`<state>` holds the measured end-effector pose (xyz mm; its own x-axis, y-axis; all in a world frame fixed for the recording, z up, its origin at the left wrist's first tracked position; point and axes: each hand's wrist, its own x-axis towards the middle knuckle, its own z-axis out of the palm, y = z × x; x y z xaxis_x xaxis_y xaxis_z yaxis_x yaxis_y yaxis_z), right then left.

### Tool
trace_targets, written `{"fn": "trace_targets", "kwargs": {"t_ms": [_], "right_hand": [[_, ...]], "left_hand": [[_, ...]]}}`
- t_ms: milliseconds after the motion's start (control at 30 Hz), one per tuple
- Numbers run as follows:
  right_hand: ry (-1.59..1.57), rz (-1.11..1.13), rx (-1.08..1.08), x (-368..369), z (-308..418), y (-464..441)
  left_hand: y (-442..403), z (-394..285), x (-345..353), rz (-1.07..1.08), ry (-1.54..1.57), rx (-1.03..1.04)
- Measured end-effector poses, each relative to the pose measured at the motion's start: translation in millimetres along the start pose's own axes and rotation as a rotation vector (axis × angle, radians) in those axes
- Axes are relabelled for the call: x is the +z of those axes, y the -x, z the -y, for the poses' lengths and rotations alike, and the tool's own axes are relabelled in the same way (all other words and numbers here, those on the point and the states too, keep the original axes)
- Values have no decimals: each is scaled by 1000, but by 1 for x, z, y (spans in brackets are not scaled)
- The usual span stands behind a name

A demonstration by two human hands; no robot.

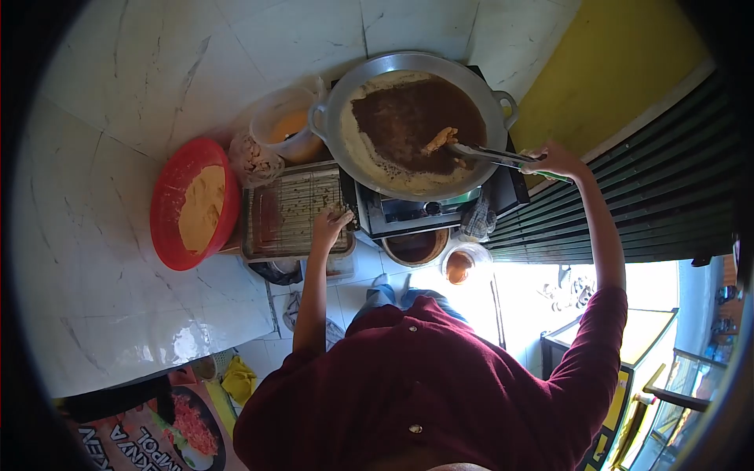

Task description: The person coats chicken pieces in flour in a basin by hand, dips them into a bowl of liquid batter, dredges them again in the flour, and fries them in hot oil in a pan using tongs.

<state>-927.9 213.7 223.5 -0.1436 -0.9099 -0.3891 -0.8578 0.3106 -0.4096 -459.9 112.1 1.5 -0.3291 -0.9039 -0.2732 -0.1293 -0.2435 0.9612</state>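
right hand clamped on slim metal tongs; left hand by ribbed wire rack, grip unclear.

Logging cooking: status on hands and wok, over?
Right hand holding tongs, browned piece at end, in or above wok. Left hand at edge of wire rack. Nothing seen blocking tongs.

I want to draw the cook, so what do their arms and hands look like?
The deep maroon sleeves match the shirt, which has small, round, shiny buttons. They end around the elbows, leaving slim, bare forearms. The left hand and right hand are bare too, with no gloves.
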Motion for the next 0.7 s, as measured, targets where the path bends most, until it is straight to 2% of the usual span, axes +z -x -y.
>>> {"fn": "trace_targets", "kwargs": {"t_ms": [33,167,267,333,533,667,700], "right_hand": [[-35,51,56,-1,1,0],[-56,81,60,-3,-3,-3],[124,53,68,-4,7,-2],[134,-58,-84,1,1,-8],[338,-139,-36,-13,42,7],[410,-128,3,-19,54,9],[423,-66,33,-19,51,4]], "left_hand": [[0,1,0,3,24,-8],[-3,5,-1,24,67,0],[-5,9,-1,11,139,9],[-6,9,-2,27,110,30],[-4,7,-2,17,90,41],[-7,12,-3,26,160,28],[-8,15,-4,31,151,21]]}}
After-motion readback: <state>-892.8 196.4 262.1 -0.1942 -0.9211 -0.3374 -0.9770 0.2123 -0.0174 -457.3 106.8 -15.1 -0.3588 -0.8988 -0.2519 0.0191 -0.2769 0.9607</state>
